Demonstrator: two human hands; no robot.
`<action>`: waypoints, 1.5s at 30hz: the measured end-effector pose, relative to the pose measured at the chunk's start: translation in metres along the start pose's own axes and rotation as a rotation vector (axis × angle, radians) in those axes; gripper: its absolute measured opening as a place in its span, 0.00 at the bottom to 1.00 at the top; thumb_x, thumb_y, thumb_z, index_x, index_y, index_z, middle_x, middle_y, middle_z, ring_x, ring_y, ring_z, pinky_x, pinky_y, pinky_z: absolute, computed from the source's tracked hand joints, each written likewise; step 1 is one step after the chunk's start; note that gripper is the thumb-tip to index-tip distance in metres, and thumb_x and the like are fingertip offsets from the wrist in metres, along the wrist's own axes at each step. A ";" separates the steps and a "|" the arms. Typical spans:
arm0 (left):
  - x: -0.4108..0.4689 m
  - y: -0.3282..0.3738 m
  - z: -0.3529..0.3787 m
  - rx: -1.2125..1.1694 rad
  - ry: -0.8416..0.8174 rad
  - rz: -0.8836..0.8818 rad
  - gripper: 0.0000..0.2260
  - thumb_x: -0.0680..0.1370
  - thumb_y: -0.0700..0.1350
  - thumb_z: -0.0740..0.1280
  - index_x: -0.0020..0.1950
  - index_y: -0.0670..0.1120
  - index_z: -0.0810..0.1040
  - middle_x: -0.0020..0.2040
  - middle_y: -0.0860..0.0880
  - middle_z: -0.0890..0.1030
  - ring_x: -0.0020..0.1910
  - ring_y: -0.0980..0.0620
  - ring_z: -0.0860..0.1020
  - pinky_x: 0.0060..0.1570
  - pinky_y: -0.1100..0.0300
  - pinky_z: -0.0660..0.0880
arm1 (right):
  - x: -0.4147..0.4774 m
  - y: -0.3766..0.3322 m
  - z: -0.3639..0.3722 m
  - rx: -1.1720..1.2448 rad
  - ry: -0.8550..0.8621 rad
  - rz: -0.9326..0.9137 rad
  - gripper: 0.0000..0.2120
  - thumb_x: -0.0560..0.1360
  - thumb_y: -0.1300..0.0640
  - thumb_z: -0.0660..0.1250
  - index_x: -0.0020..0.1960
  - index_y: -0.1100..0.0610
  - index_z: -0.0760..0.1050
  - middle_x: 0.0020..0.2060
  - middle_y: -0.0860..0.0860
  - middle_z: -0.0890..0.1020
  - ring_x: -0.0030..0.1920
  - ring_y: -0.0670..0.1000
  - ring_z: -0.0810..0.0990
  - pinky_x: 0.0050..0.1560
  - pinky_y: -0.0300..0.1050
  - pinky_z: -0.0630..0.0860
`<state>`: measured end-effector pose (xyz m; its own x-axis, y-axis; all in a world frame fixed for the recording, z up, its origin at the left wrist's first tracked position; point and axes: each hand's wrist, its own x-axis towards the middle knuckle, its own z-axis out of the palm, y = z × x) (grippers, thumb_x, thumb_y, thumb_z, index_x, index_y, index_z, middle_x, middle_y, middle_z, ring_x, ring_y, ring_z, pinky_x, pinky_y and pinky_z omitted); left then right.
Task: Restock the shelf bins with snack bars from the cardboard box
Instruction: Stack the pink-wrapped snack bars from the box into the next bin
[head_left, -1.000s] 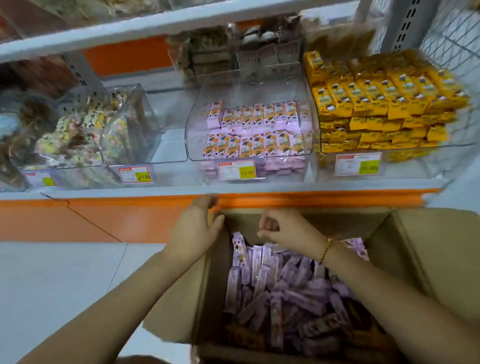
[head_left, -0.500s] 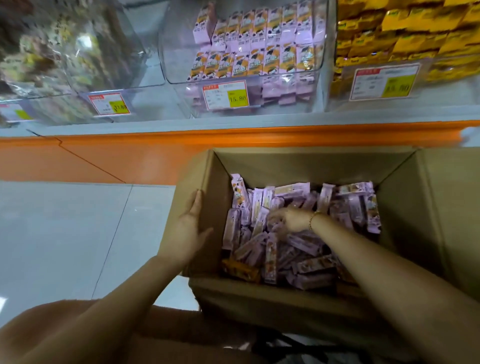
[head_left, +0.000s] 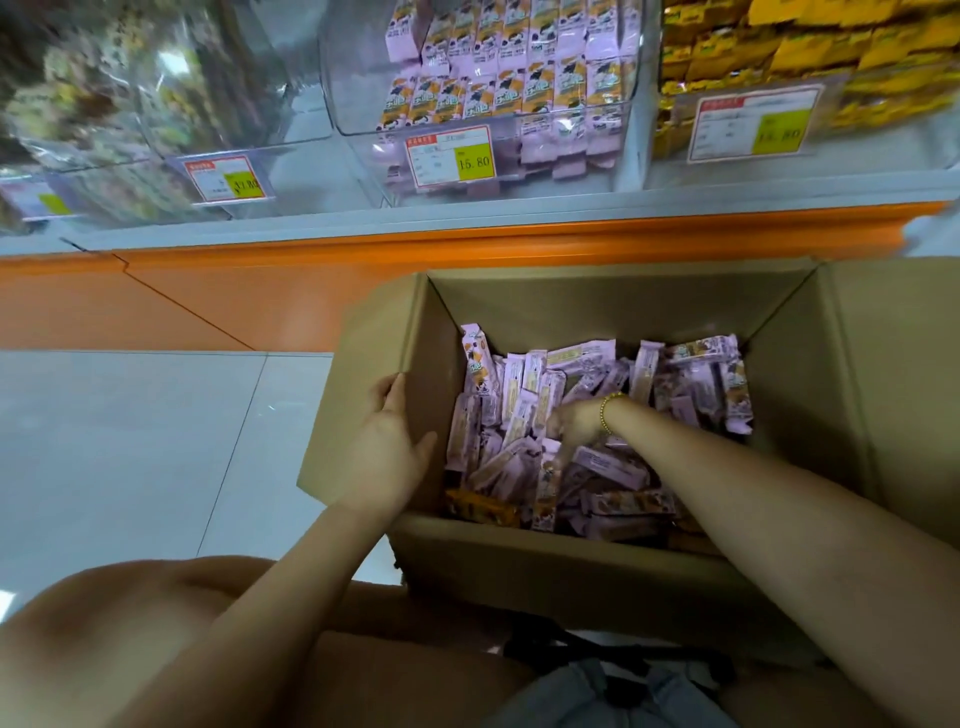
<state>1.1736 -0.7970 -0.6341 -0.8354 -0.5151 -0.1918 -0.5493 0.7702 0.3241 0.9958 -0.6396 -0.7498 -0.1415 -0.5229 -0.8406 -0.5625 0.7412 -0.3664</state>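
Freshly lowered, the right hand digs into pale-purple wrapped snack bars, its grasp hidden; beside it, the flat left hand braces the brown cardboard box: picking begins.

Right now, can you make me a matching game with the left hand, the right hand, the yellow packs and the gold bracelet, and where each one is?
1 left hand
2 right hand
3 yellow packs
4 gold bracelet

a in the rightmost shelf bin
b around the right wrist
c on the cardboard box, left wall
d among the pink bars

Pairs: 1-c, 2-d, 3-a, 4-b
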 end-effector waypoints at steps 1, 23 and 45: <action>0.000 0.001 0.000 -0.006 -0.010 0.003 0.34 0.75 0.43 0.70 0.76 0.41 0.58 0.75 0.47 0.60 0.51 0.45 0.79 0.46 0.65 0.65 | -0.001 0.005 0.000 0.057 0.008 0.004 0.25 0.76 0.50 0.68 0.67 0.61 0.69 0.56 0.55 0.77 0.41 0.52 0.75 0.40 0.43 0.74; -0.041 0.016 0.022 -0.070 -0.394 0.185 0.11 0.75 0.48 0.71 0.54 0.44 0.82 0.43 0.50 0.79 0.41 0.56 0.74 0.37 0.71 0.64 | -0.031 0.012 0.031 -0.118 0.175 -0.029 0.26 0.70 0.49 0.74 0.64 0.58 0.73 0.58 0.57 0.77 0.52 0.56 0.77 0.51 0.50 0.76; 0.024 0.087 -0.021 -0.572 -0.295 0.226 0.11 0.69 0.43 0.77 0.47 0.46 0.77 0.43 0.44 0.82 0.39 0.51 0.78 0.45 0.48 0.76 | -0.191 -0.019 -0.063 0.331 0.824 -0.410 0.14 0.70 0.51 0.74 0.54 0.54 0.80 0.48 0.48 0.84 0.47 0.46 0.81 0.48 0.44 0.79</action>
<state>1.1066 -0.7503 -0.5907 -0.9434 -0.1780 -0.2798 -0.3315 0.4848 0.8093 0.9825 -0.5801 -0.5574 -0.5817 -0.8035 -0.1264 -0.4559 0.4508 -0.7674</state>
